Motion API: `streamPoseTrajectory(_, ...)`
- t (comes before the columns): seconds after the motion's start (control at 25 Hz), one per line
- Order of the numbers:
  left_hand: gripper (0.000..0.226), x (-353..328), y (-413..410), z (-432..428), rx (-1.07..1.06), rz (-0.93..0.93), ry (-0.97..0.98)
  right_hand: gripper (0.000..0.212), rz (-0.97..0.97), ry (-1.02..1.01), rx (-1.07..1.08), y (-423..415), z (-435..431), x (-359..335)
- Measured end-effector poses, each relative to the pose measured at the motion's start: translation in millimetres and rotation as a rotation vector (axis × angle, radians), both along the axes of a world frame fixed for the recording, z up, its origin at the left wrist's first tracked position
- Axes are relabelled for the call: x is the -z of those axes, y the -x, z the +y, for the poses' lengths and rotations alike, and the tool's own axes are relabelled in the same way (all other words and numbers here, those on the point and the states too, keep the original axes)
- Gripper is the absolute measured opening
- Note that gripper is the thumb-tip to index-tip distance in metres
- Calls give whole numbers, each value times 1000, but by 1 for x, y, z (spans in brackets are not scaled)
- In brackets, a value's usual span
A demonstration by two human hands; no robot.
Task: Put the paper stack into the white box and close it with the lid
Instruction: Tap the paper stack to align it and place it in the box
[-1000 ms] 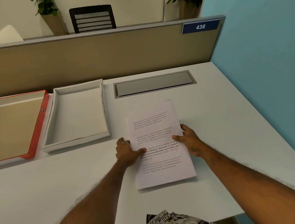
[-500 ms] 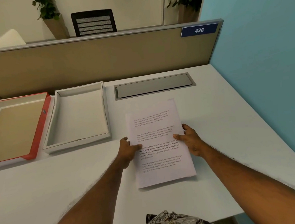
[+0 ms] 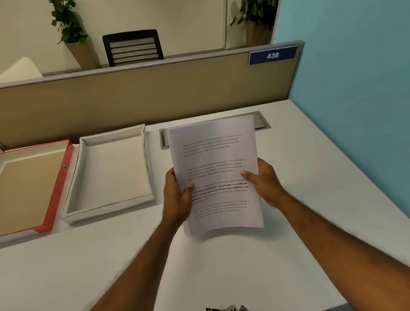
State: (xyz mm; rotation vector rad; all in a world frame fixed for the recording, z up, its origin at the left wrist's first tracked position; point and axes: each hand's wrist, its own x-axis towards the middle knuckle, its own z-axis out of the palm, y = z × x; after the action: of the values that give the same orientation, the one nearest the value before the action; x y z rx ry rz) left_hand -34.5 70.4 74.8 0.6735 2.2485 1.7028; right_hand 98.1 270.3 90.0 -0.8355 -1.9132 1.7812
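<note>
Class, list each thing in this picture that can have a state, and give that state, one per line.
paper stack: lifted off the desk, held at both sides
left hand: gripping the stack's left edge
right hand: gripping the stack's right edge
white box: open, empty
red-edged lid: off, lying inside-up beside the box
cable hatch: closed
</note>
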Motion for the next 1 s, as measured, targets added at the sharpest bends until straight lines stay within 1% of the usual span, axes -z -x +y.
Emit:
streamPoseTrajectory(0.12,44,-6,0,-2,12,28,-67,31,9,-120,-6,5,-3,-13)
streamPoseTrajectory(0.2,43,-6,-3,-6,10,56,-76,35,22,-156,3,5,-6,-13)
streamPoseTrajectory(0.36,43,2,-12,-11,-17,112,-62,40,33,-156,40,-1,-18,-1)
streamPoseTrajectory(0.52,43,4,-17,-15,-13,102,-61,40,42,-166,66,-6,-21,5)
streamPoseTrajectory(0.68,43,-18,-11,-13,-41,117,-151,41,144,-184,54,-3,-23,-18)
streamPoseTrajectory(0.8,39,-51,-8,-2,-163,124,-271,27,240,-168,164,8,-26,-48)
streamPoseTrajectory(0.84,43,-62,-8,4,-220,100,-299,26,260,-171,221,13,-26,-57)
streamPoseTrajectory(0.92,53,-80,-9,17,-336,1,-310,34,257,-189,316,24,-26,-73)
streamPoseTrajectory(1.0,52,-85,-10,25,-442,-89,-275,36,195,-218,392,32,-26,-80)
